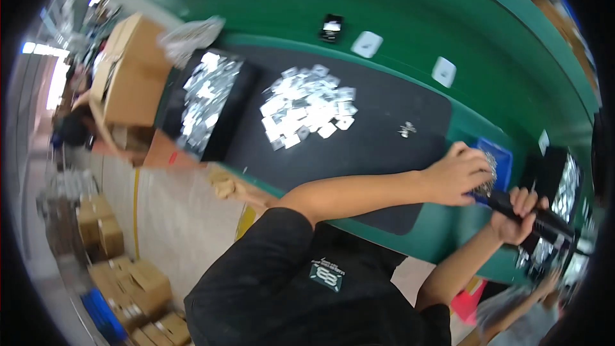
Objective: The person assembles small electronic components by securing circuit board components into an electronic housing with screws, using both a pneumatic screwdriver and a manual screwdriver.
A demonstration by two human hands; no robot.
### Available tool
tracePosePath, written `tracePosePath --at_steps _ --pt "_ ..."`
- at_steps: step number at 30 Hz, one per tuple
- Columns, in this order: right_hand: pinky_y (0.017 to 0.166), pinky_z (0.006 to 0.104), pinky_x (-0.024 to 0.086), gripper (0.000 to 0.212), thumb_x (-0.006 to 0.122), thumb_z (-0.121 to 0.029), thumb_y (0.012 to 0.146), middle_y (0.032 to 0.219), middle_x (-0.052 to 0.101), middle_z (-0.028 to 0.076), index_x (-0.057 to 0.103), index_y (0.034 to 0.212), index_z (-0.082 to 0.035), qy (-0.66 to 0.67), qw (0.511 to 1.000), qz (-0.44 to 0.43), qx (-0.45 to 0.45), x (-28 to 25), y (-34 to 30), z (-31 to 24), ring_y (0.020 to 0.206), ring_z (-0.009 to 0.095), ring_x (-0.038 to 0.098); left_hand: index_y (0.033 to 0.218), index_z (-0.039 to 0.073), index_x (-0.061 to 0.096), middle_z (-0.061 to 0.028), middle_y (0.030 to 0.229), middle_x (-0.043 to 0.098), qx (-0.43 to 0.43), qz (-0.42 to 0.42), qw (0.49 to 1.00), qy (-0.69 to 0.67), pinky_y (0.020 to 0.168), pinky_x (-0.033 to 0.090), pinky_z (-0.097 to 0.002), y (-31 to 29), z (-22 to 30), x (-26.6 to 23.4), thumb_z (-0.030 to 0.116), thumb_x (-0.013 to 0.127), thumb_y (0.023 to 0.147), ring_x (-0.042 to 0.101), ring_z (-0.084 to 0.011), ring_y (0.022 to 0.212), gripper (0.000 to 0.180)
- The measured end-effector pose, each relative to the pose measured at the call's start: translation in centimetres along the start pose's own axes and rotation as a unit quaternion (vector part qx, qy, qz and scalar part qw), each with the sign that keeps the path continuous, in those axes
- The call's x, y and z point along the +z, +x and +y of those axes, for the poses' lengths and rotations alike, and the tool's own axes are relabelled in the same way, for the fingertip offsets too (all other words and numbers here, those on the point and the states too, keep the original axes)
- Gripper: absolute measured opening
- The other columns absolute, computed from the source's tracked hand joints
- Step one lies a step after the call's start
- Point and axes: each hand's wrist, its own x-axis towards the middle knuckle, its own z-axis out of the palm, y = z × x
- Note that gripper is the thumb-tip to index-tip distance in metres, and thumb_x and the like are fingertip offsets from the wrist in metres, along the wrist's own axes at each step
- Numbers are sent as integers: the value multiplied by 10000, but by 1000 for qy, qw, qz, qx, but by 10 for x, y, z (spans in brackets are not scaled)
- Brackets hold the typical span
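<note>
At the far left stood an open brown cardboard carton (131, 70) off the end of the green workbench (410, 6), close enough to be reached from the bench. Just beside it sat a black rectangular tray (211, 102) heaped with small clear plastic packets, and further right a loose pile of flat silvery-white packets (307, 106) lay spread on the black rubber mat (384, 141), probably kept central so either arm could draw from it. Beyond the mat, along the back of the bench, a small black device (332, 27) and two white rounded tags (367, 43) lay apart, seemingly out of the working area. A tiny cluster of metal parts (405, 130) rested alone on the mat. The left hand (460, 178) reached across the body, its fingers curled and pressed down on a small bundle of shiny metal pieces (490, 170) over the blue shallow plastic tray (503, 160), likely steadying them in place. The right hand (516, 214) was wrapped tight around a black rod-shaped tool handle (538, 218), angled toward that same bundle so both met at the tray. At the far right, another black tray of glinting packets (564, 186) waited near the tool.
</note>
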Motion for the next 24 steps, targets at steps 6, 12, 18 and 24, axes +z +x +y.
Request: tracePosePath --at_steps 6,12,18,24 --pt "618 247 291 360 607 -185 830 707 410 -17 454 1131 -62 11 1000 17 9 3 0 10 639 88 392 1232 114 506 -125 1238 465 -15 -68 993 97 895 318 -453 -16 17 -115 475 692 666 425 -298 1160 696" --pt "613 246 290 404 648 -218 801 710 402 -16 429 1107 -73 -14 1000 22 8 0 3 9 620 86 385 1321 120 439 -205 1351 363 -309 -45 858 408 1001 262 -483 -102 7 -225 517 746 612 320 -392 1255 869" --pt "664 284 282 351 580 -199 803 718 357 1 431 1063 -15 5 1000 22 7 -21 4 -8 672 113 364 1280 115 474 -225 1352 365 -289 -26 861 417 1017 266 -516 -136 -11 -212 490 674 705 364 -409 1224 715" --pt "704 305 294 322 539 -148 834 746 369 16 439 1110 -14 27 999 -5 22 -18 5 4 710 133 383 1175 69 537 -137 1243 465 -293 68 865 402 942 313 -431 -154 16 -219 341 707 705 427 -312 1167 569"
